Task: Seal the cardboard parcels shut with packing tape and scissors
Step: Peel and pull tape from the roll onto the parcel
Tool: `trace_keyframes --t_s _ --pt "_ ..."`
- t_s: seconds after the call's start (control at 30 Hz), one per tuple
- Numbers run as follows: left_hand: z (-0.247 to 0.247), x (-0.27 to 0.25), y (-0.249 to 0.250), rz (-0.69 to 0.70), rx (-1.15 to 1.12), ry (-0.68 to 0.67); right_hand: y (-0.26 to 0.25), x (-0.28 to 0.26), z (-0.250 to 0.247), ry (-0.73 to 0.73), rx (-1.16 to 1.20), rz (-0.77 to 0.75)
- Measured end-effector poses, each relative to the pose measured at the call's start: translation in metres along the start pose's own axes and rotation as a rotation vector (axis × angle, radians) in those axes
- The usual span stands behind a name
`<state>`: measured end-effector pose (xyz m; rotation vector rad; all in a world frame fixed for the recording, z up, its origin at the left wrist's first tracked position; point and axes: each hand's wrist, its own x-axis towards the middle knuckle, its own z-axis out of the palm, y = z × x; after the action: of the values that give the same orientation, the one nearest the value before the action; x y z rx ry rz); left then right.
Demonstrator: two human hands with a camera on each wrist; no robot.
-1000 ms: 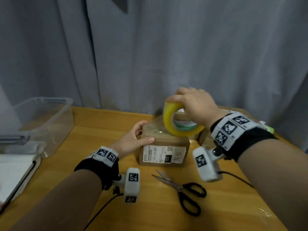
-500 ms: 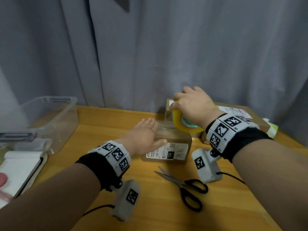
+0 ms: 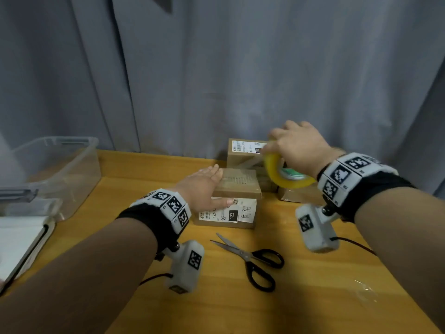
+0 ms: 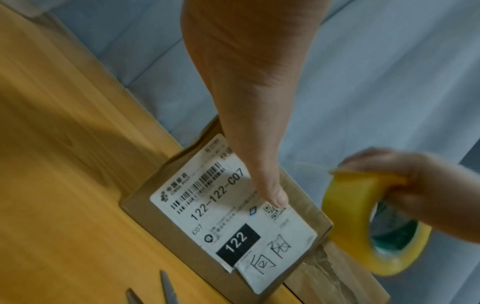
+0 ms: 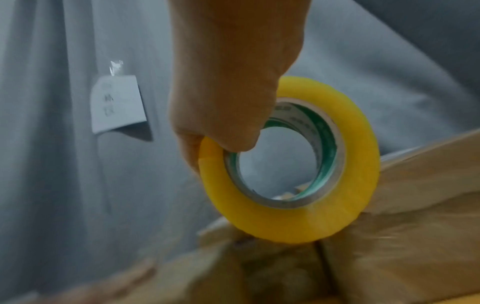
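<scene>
Left hand [image 3: 202, 186] lies flat on the near cardboard parcel [image 3: 237, 186], fingers straight across its top, thumb stretched down over the white shipping label [image 3: 228, 213] on the front face. The left wrist view shows that thumb tip resting on the label just beside the small QR code. Right hand [image 3: 297, 148] grips the yellow roll of packing tape [image 3: 286, 177], fingers curled over the top and thumb hooked through its green-printed core [image 5: 322, 144]. The roll hangs tilted, just right of the near parcel and above the brown parcels behind it; whether it touches the cardboard below, I cannot tell. A second labelled parcel [image 3: 243, 153] stands at the back against the grey curtain [image 3: 216, 68]. Black-handled scissors [image 3: 252, 259] lie on the wooden table [image 3: 313, 297] in front of the near parcel, blades slightly parted, untouched. A clear plastic bin [image 3: 60, 162] sits at the far left.
</scene>
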<state>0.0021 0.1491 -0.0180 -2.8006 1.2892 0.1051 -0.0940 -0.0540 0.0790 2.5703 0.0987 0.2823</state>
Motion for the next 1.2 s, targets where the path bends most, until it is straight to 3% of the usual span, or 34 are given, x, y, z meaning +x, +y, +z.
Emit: trace_keyframes --t_s 0.17,0.43,0.7,1.0,1.2 --pt "-0.002 0.000 0.005 0.004 0.010 -0.023 -0.003 -0.029 0.044 -0.119 0.138 0.119" --pt "-0.008 -0.001 0.010 -0.016 -0.004 -0.047 -0.024 -0.037 0.083 -0.075 0.180 0.210" --pt "-0.030 0.018 0.059 -0.143 0.141 -0.199 -0.042 -0.037 0.094 -0.099 0.198 0.248" --pt "-0.015 0.030 0.082 -0.180 -0.010 -0.070 -0.044 -0.036 0.089 -0.108 0.224 0.212" --pt "-0.011 0.022 0.058 -0.057 0.000 -0.041 -0.014 -0.048 0.086 -0.088 0.476 0.365"
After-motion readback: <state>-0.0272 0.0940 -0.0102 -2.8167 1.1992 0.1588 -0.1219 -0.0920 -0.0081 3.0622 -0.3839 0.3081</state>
